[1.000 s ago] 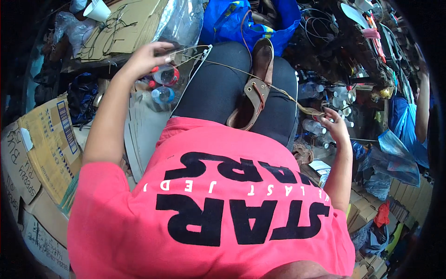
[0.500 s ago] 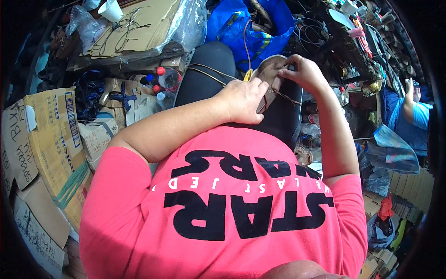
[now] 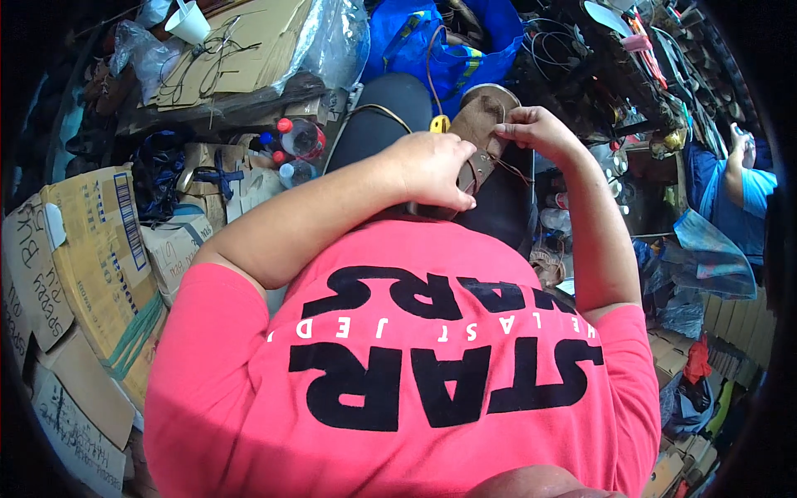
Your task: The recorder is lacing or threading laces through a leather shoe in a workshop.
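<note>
A brown leather shoe (image 3: 479, 118) lies across my right thigh, its rounded end away from me and its lace trailing to the right. My left hand (image 3: 433, 170) is curled over the shoe's near left side, thumb toward me. A yellow handle (image 3: 440, 124) shows just beyond its knuckles; whether the fingers touch it is hidden. At the shoe's right edge, my right hand (image 3: 538, 133) has thumb and forefinger pinched together. What lies between those fingertips is too small to make out. A tan cord (image 3: 383, 110) loops over my left thigh.
Beyond my knees sits a blue bag (image 3: 490, 58), with a brown cord rising from it. Flattened cardboard (image 3: 237, 62) and a white cup (image 3: 188, 23) are at far left. Plastic bottles (image 3: 300, 139) and cardboard boxes (image 3: 91, 249) stand left. Another person's blue sleeve (image 3: 759, 199) shows at right.
My right hand has shifted slightly down and right, off the shoe's upper to its edge. More of the shoe's upper shows. My left hand has moved slightly left, and the yellow handle is more upright.
</note>
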`<state>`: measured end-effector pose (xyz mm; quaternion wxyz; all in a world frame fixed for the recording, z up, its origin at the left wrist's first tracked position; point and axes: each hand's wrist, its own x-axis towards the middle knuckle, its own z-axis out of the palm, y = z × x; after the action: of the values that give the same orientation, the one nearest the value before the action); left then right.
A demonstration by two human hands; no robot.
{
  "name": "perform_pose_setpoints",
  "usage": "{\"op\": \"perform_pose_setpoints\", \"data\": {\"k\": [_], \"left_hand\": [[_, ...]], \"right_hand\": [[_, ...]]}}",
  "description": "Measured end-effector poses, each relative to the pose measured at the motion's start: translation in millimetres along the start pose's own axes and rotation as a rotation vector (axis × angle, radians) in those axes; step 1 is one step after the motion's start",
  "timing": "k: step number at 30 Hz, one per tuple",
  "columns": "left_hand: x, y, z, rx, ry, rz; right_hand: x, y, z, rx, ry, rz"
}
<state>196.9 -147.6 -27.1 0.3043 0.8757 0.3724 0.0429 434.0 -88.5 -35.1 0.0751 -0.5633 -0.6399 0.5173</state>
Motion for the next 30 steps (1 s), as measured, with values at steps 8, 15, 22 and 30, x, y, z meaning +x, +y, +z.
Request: {"op": "perform_pose_setpoints", "data": {"k": [8,15,22,30], "left_hand": [[68.9,-48.7,-9.7,-0.246,0.253,0.205],[90.5,-54.6,9.6,-0.352,0.145,0.212],[89.6,-49.3,13.7,-0.367,0.169,0.172],[91.0,-51.8,4.0,-0.349,0.162,0.135]], "right_hand": [[-36.8,-23.8,33.1,-0.330,0.528,-0.361],[-51.5,-22.3,35.3,-0.421,0.189,-0.293],[-69.5,-16.2,32.8,-0.316,0.148,-0.301],[-106.3,-30.8,29.6,-0.033,0.303,-0.295]]}}
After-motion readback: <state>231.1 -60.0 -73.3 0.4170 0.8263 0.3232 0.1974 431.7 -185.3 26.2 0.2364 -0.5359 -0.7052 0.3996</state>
